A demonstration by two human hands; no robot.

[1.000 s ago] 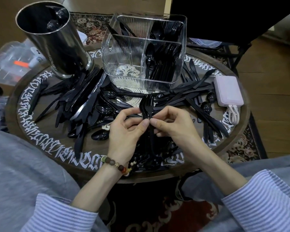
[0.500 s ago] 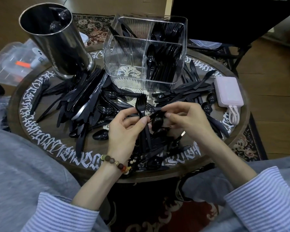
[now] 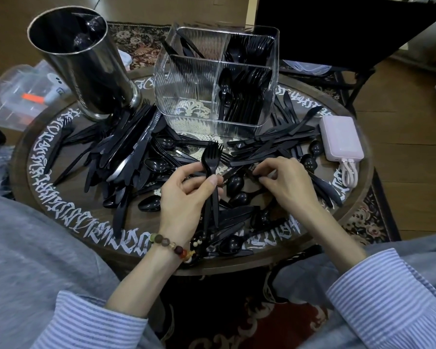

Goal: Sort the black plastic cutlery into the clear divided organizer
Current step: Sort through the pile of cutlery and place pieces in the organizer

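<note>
Black forks [image 3: 211, 162] in left hand [image 3: 186, 197]

The person wears a shirt with fine blue-and-white stripes, its sleeves [image 3: 378, 293] pushed back from both wrists, grey trousers [image 3: 30, 248] over the knees, and a bracelet [image 3: 173, 244] of brown, red and pale beads on the left wrist.

Floor: brown wood boards [image 3: 413, 157]; patterned rug [image 3: 139, 41] beneath.
Table: round dark wood [image 3: 20, 157], white script around rim.
Far right: black chair [image 3: 337, 26].
Left floor: clear plastic bin [image 3: 13, 96].
Light: dim, indoor.
</note>
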